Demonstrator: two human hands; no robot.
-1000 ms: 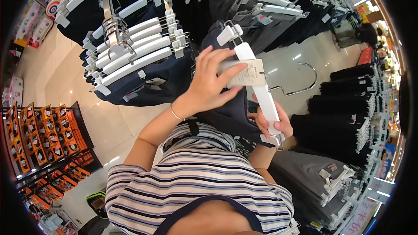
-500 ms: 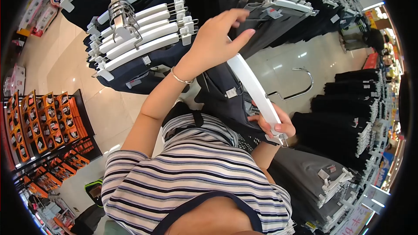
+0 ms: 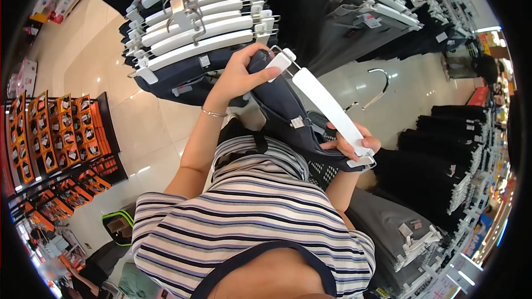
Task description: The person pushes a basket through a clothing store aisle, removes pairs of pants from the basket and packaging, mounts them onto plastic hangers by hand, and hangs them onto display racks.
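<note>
Across the front of my body is a white clip hanger (image 3: 327,102), tilted, its metal hook (image 3: 377,91) pointing away to the right. Dark navy trousers (image 3: 271,94) with a small white tag hang along it at the waistband. My left hand (image 3: 238,75) is closed at the hanger's upper end, thumb on the white clip and fingers around the waistband corner. Near the lower end, my right hand (image 3: 357,143) is wrapped around the hanger bar and the cloth beside the other clip. Some of its fingers are hidden behind the bar.
A rack of navy trousers on white hangers (image 3: 199,44) stands ahead to the left. Grey trousers (image 3: 343,27) hang ahead right, black ones (image 3: 421,155) at the right. Orange display boxes (image 3: 50,133) fill a shelf on the left. A person (image 3: 471,69) stands far right.
My left hand has come down and left from above the hanger and closed on its upper clip and the waistband. The right hand keeps its hold; the view has shifted slightly.
</note>
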